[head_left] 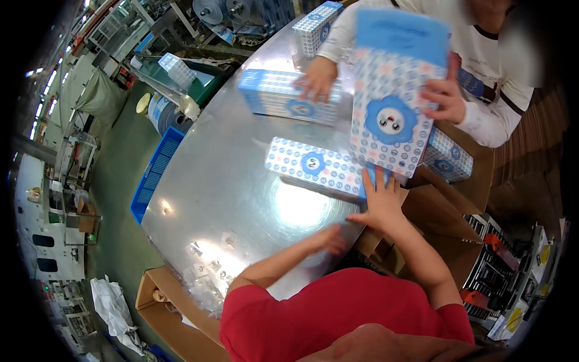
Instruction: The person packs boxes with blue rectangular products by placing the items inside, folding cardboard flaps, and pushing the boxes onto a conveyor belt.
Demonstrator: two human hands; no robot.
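Note:
A white pack with blue and pink dots and a blue badge (312, 163) lies on the round metal table in front of me. My right hand (383, 202) rests with fingers spread on its blue right end. My left hand (329, 240) is smeared by motion over the table, nearer to me and apart from the pack; its fingers cannot be made out. Across from me, a co-worker's hand (443, 99) holds up a large matching pack (392, 90) by its side. The co-worker's other hand (318, 79) lies on another pack (271, 93) on the table.
An open carton (443, 214) at the right has a patterned pack (447, 155) beside its flaps. Another pack (318, 27) stands at the table's far edge. Small clear-wrapped pieces (208, 268) lie near left, above a cardboard box (175, 314). A blue crate (158, 172) adjoins the table's left edge.

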